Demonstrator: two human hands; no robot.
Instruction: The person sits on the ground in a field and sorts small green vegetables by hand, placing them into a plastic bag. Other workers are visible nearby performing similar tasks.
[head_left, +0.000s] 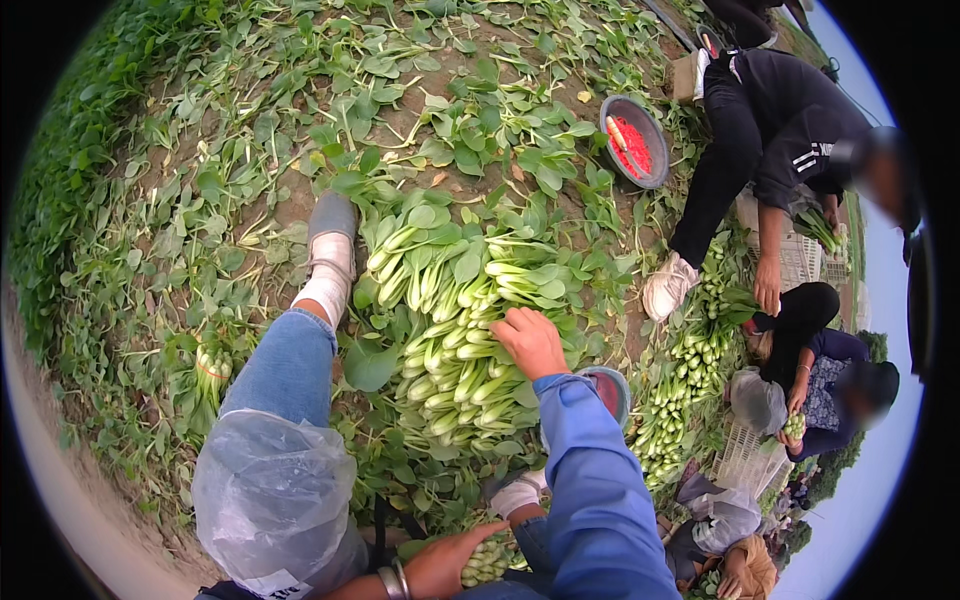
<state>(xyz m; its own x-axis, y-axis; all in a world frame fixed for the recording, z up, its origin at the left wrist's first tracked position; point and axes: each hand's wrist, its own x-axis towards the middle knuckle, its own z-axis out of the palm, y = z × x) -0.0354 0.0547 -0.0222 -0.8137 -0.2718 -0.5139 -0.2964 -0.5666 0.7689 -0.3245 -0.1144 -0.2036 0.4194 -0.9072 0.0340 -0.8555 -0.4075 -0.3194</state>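
A heap of green bok choy lies on the ground between my feet, its pale stem ends overlapping. My right hand, in a blue sleeve, reaches onto the heap's right side, fingers bent against the stems; whether it grips one is unclear. Low in the picture, my left hand, with metal bangles at the wrist, holds a bunch of bok choy by my lap, stem ends showing. A bunch tied with an orange band rests on the ground left of my leg.
A grey basin with red bands and a wooden-handled knife stands at upper right. Another basin is partly behind my right sleeve. Co-workers sit along the right beside crates and a row of bok choy. Loose leaves cover the soil.
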